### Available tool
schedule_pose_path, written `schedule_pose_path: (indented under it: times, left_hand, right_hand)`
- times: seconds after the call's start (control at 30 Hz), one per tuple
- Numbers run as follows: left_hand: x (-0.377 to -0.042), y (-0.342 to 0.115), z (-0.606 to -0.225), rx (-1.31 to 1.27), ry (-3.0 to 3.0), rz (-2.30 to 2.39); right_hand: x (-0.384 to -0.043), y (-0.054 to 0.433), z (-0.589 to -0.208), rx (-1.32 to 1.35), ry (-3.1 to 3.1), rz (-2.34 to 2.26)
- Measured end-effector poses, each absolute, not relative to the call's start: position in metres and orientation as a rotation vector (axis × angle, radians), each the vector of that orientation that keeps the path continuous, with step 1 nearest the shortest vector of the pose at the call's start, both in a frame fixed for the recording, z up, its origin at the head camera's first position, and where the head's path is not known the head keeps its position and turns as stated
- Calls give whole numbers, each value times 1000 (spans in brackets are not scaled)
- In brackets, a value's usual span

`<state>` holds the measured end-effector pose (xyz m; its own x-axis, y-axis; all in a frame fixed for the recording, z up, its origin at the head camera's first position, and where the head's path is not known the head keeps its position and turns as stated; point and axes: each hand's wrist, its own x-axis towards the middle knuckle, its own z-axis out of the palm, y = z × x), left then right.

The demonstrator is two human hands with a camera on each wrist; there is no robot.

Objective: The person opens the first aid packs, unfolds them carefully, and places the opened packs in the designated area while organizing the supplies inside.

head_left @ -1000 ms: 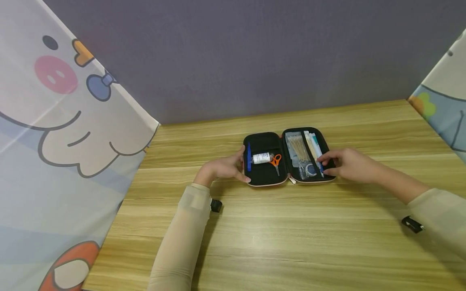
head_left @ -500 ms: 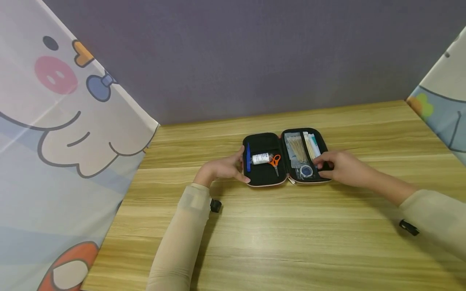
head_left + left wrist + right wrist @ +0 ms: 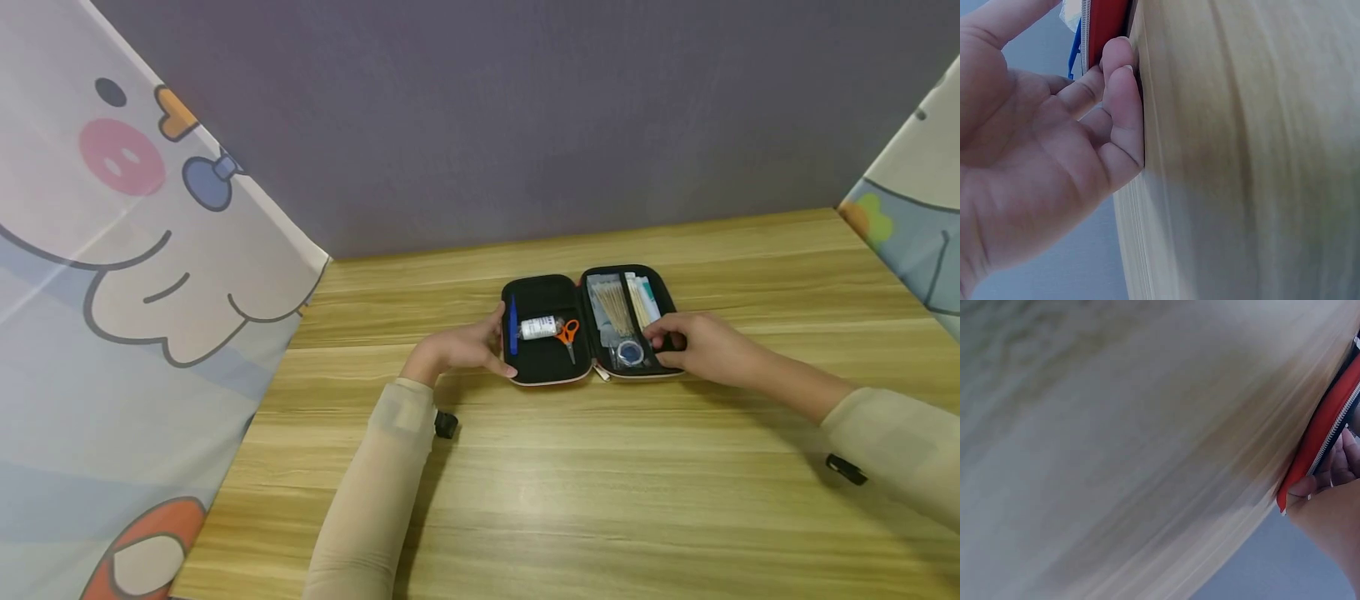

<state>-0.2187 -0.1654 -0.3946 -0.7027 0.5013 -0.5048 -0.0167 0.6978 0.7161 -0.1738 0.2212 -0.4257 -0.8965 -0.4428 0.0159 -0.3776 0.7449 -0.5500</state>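
A black-lined zippered first-aid case (image 3: 543, 367) lies spread flat on the table in the head view; its outside shows red in the wrist views. Thumb and fingers of my left hand (image 3: 468, 343) hold its left end. In its left half are blue tweezers (image 3: 513, 325), a wrapped white roll (image 3: 538, 327) and orange-handled scissors (image 3: 568, 333). Bagged cotton swabs (image 3: 615, 307), a round bluish roll (image 3: 630, 353) and white packets (image 3: 647, 300) fill the right half. My right hand (image 3: 705, 346) reaches over the right rim with bent fingers by the strap; whatever lies between them is hidden.
The wooden table (image 3: 555, 492) spreads around the case. A grey panel (image 3: 585, 125) rises behind it, and a cartoon-printed cloth (image 3: 225, 275) hangs at the left. Small black devices (image 3: 446, 425) sit at both cuffs.
My right hand has shifted slightly left and inward over the case. The blue item by its fingers has gone from sight, and the round roll shows more fully. My left hand stays put.
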Motion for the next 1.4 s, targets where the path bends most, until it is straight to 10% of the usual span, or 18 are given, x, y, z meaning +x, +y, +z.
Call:
schedule_pose_path:
  times: [1.4]
  left_hand:
    - [-219,-165,-392,350,2180,879]
  right_hand:
    - [-234,141,-375,-617,2686,-993]
